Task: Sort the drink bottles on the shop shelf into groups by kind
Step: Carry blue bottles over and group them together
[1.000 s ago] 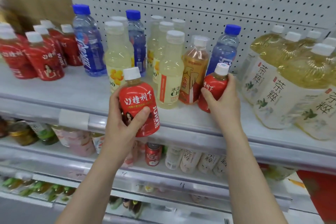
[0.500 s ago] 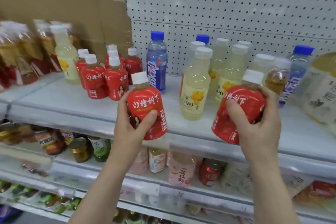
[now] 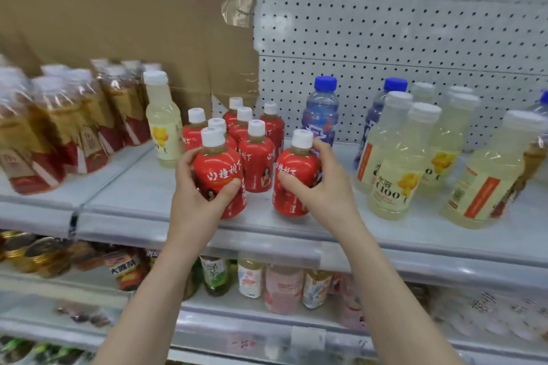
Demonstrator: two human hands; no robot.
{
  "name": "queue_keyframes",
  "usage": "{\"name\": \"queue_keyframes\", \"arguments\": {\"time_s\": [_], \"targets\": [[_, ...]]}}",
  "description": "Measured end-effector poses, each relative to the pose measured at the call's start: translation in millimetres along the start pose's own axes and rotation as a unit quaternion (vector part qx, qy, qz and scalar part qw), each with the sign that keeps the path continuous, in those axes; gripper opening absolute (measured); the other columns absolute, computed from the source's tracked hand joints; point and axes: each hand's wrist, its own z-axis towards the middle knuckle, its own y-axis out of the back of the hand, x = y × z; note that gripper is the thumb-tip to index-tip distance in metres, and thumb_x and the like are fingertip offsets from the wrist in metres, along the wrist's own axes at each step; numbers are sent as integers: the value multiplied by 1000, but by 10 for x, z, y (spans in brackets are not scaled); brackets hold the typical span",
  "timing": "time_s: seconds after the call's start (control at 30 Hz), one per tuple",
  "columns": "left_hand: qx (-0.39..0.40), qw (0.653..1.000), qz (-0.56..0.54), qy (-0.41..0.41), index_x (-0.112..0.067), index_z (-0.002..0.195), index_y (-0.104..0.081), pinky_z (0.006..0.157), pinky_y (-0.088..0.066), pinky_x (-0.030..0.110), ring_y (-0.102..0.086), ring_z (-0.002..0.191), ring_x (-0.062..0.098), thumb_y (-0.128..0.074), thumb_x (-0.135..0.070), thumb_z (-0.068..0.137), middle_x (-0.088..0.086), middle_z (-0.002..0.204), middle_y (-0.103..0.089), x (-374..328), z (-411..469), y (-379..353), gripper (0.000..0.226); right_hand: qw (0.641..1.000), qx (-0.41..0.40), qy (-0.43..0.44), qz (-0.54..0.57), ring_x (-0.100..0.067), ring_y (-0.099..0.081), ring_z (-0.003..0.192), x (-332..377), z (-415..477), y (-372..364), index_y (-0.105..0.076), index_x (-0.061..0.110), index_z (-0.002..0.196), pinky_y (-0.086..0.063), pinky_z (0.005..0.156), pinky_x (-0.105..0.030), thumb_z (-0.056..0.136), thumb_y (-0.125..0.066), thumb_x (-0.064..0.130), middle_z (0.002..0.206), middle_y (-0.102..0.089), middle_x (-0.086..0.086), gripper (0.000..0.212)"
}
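Leftmost, the blurred amber bottles [image 3: 53,127] cannot be counted; one pale yellow bottle [image 3: 163,124] stands beside them. Next, six red bottles [image 3: 256,163] cluster upright on the shelf [image 3: 133,195]. Just in front, the left hand [image 3: 195,195] grips a seventh red bottle [image 3: 221,169], thumb across its label and fingers [image 3: 183,164] curled round its left side. The right hand [image 3: 324,187] grips an eighth red bottle [image 3: 292,175], thumb on the front and fingers wrapped behind it. Two blue bottles [image 3: 320,118] stand beyond, then at least five pale yellow drinks [image 3: 394,178].
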Motion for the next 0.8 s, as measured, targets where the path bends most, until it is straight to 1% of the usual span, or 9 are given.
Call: {"name": "queue_keyframes", "arguments": {"time_s": [0.07,0.13,0.2,0.3,0.43,0.53,0.63,0.7,0.8], "targets": [[12,1000,15,-7,-41,132,-35,89,-49,21,-57,109,-5,-80,-26,80,-11,128,-56,85,64,-23,71,1000,11,8,-27,-16,-60,108,-29,63,-137,-41,41,134,-52,95,-43,69,-70,63,120,-62,9,75],[22,999,36,-16,-42,133,-35,90,-49,23,-56,109,-7,-82,-24,79,-11,127,-56,160,91,-48,73,998,14,25,-54,-19,-58,110,-49,100,-221,-40,40,133,-50,96,-44,74,-71,56,121,-62,11,69],[28,998,51,-22,-42,133,-34,92,-49,26,-56,111,-4,-82,-23,79,-10,129,-55,218,106,-63,75,997,11,33,-72,-19,-57,111,-61,160,-264,-40,36,135,-48,98,-42,79,-72,48,124,-61,10,66],[35,997,63,-31,-44,133,-33,90,-47,22,-56,115,5,-82,-25,78,-8,133,-52,268,130,-62,76,996,11,31,-83,-16,-55,116,-105,274,-295,-41,30,140,-45,102,-39,84,-71,42,129,-59,8,64],[17,993,112,-41,-43,136,-33,100,-44,32,-48,123,14,-83,-33,75,-8,131,-41,292,170,-99,79,994,5,19,-104,-18,-54,124,-198,425,-332,-37,28,147,-46,105,-46,86,-68,46,138,-55,2,70],[-6,984,170,-52,-32,139,-35,104,-43,40,-47,124,19,-85,-33,72,-4,133,-44,263,219,-142,83,993,13,3,-117,-21,-52,128,-212,475,-325,-33,29,150,-46,106,-47,86,-68,48,142,-52,1,75],[-18,979,197,-45,-28,142,-34,109,-41,45,-45,129,23,-86,-34,71,3,139,-44,238,263,-188,88,988,23,5,-150,-21,-48,131,-176,407,-256,-30,25,153,-41,112,-40,89,-69,45,144,-49,-3,77],[-33,974,219,-35,-24,146,-33,111,-37,42,-41,133,26,-86,-32,72,7,144,-39,207,244,-224,91,982,-35,40,-182,-21,-46,130,-115,280,-112,-35,19,152,-32,109,-25,92,-68,40,143,-50,-4,72],[-92,962,247,-71,-17,148,-32,111,-24,32,-33,138,29,-84,-22,75,13,149,-32,63,128,-325,90,938,-237,132,-216,-23,-51,113,-45,42,276,-52,10,137,-31,98,-20,90,-71,24,125,-58,-6,53]]}}
